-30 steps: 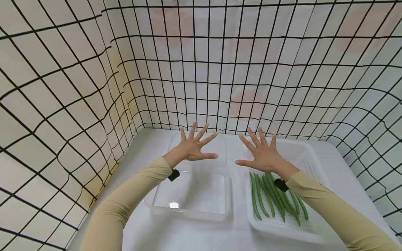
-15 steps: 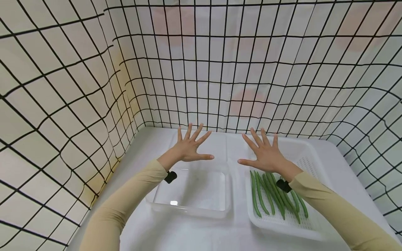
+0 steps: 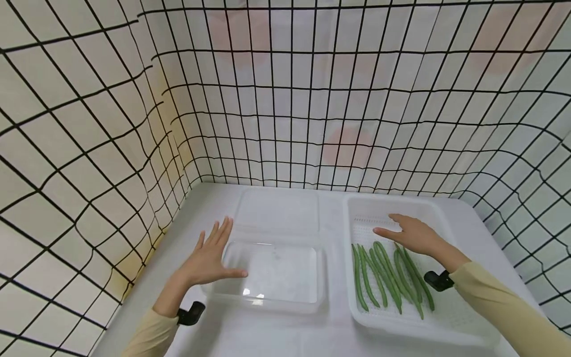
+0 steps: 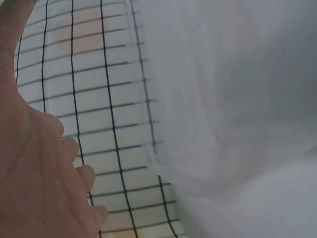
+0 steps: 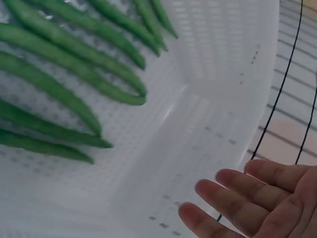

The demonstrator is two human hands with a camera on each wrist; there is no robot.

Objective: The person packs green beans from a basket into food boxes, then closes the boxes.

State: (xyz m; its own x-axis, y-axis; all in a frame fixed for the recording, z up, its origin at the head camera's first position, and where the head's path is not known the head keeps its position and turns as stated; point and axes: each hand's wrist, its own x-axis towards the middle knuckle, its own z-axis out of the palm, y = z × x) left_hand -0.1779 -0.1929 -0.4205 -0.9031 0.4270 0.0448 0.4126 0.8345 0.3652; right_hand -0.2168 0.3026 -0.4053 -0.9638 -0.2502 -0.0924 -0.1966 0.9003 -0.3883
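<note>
My left hand [image 3: 206,263] hovers at the left side of a clear plastic container [image 3: 272,272], fingers extended and thumb out over its rim. Nothing is in that hand. Over the white perforated basket [image 3: 446,307], my right hand [image 3: 417,235] is held with fingers stretched out, also holding nothing. Several green beans [image 3: 388,277] lie side by side in the basket, just below the right hand. The right wrist view shows the bean tips [image 5: 119,89] close up, with the right fingertips [image 5: 208,188] above the basket's side.
A flat clear lid [image 3: 276,210] lies behind the container. The white table [image 3: 285,332] carries everything. Black grid netting [image 3: 303,99] rises at the back and both sides.
Both hands have come back from spread positions near the table's far side. The left moved left and nearer to the container's side; the right moved right, over the basket.
</note>
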